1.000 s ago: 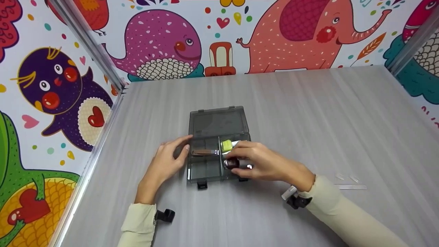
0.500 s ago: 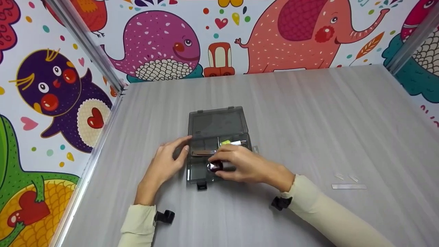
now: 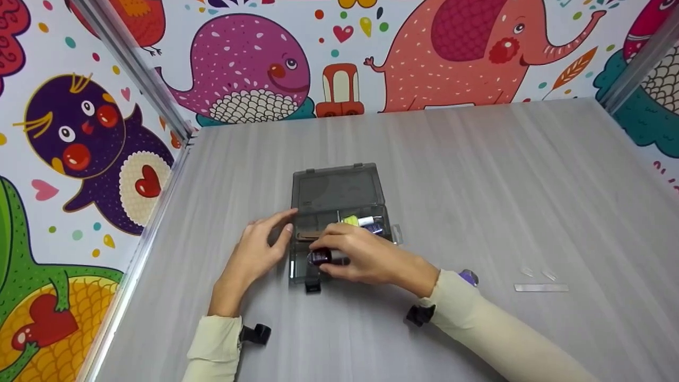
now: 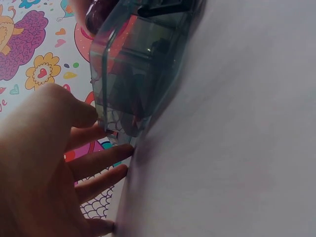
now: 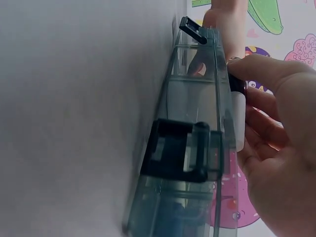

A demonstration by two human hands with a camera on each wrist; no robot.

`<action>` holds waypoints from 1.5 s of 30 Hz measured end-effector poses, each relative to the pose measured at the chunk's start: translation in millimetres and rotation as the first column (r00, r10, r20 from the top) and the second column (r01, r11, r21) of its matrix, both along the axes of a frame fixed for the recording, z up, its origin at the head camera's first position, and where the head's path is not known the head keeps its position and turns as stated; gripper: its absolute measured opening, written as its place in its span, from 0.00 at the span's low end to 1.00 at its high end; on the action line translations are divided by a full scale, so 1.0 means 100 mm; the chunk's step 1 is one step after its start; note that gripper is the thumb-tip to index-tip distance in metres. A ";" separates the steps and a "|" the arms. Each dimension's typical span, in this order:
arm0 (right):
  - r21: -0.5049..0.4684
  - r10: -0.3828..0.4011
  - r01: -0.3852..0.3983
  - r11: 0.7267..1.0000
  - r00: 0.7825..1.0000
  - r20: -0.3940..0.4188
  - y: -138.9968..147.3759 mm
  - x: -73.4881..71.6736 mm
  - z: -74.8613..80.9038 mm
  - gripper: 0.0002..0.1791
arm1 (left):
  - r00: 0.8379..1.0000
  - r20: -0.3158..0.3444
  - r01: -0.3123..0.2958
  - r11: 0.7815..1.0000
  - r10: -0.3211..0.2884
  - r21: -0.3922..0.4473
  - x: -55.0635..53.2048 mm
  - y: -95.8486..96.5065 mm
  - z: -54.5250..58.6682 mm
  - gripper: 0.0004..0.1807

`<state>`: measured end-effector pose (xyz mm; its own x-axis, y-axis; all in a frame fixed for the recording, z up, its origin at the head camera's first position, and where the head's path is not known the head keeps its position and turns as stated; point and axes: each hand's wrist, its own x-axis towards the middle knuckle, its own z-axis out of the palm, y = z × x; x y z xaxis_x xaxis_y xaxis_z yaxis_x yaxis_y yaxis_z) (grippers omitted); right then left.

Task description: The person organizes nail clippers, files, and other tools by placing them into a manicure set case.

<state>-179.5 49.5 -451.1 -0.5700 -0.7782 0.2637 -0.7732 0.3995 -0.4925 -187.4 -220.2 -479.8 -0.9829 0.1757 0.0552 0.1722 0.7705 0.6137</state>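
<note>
A smoky see-through compartment box (image 3: pixel 297 271) lies with its lid (image 3: pixel 338 185) folded back. Over its front-left compartment, my right hand (image 3: pixel 371 254) pinches a dark nail polish bottle (image 3: pixel 320 257) lying sideways. Its pale cap (image 5: pixel 239 118) shows in the right wrist view. My left hand (image 3: pixel 257 246) rests at the box's left side with fingers extended; the left wrist view shows the thumb at the box wall. A yellow nail polish bottle (image 3: pixel 350 219) with a white cap and a dark blue one (image 3: pixel 375 228) lie back right. Left of them, a flat brownish metal tool (image 3: pixel 307 235) is partly covered.
A clear strip (image 3: pixel 541 288) and two small clear pieces (image 3: pixel 549 275) lie on the table at right. Beside the right sleeve, a purple object (image 3: pixel 469 277) is partly hidden. Black latches (image 3: pixel 313 287) stick out at the box's front. Printed walls (image 3: pixel 254 69) border the table.
My right hand has carried the dark bottle leftward from the box's right part to above its front-left compartment. The blue bottle and the purple object have come into view. The left hand has stayed put.
</note>
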 end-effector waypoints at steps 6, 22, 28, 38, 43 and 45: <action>0.001 -0.025 0.025 1.000 1.000 -0.007 -0.08 -0.01 -0.01 0.20 | 1.000 -0.013 0.004 1.000 -0.004 0.002 -0.02 0.00 -0.01 0.23; 0.038 -0.050 0.053 0.998 0.997 -0.063 -0.20 -0.04 -0.08 0.19 | 1.000 0.010 -0.004 1.000 0.004 0.003 0.00 0.00 0.00 0.23; 0.039 -0.055 0.058 0.998 0.995 -0.085 -0.22 -0.03 -0.09 0.20 | 1.000 0.009 -0.005 1.000 0.005 -0.003 0.00 0.00 0.01 0.23; 0.041 -0.042 0.045 0.998 0.998 -0.056 -0.16 -0.03 -0.09 0.20 | 1.000 0.004 0.005 1.000 -0.005 -0.001 -0.01 -0.01 0.00 0.24; 0.035 -0.050 0.052 0.998 0.998 -0.045 -0.10 -0.03 -0.07 0.19 | 1.000 -0.014 0.013 1.000 -0.013 0.000 -0.02 0.00 -0.01 0.23; 0.031 -0.054 0.056 0.998 0.998 -0.040 -0.06 -0.02 -0.05 0.18 | 1.000 -0.014 0.015 1.000 -0.015 0.004 -0.01 0.00 -0.01 0.23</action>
<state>-181.7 43.4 -456.5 -0.6018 -0.7543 0.2623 -0.7681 0.4567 -0.4488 -188.6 -219.9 -480.4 -0.9792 0.1902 0.0700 0.1925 0.7650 0.6146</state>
